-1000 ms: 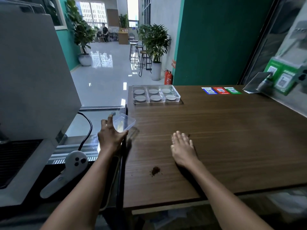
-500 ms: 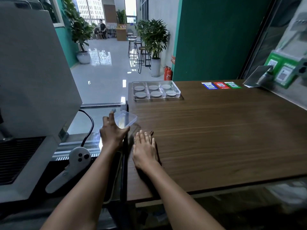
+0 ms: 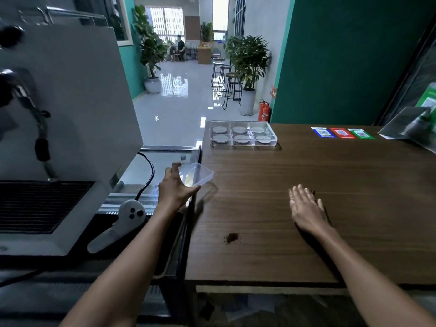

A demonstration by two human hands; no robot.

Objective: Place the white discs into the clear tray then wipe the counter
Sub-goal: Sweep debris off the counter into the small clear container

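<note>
Left fingers (image 3: pixel 173 172) round small clear box (image 3: pixel 197 177), right fingers (image 3: pixel 303 195) flat; six white discs (image 3: pixel 241 138) in clear tray (image 3: pixel 273 141).

The codes on the three coloured cards (image 3: pixel 342 133) are too small to read. At three o'clock, a green stand (image 3: pixel 424 112) is blurred and edge-cropped.

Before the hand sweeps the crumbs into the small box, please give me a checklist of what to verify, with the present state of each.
1. Clear tray holds six white discs: ok.
2. Left hand grips the small clear box at the counter edge: ok.
3. Right hand lies flat on the counter: ok.
4. Brown crumbs removed: not ok.
5. Box empty: cannot tell.
</note>
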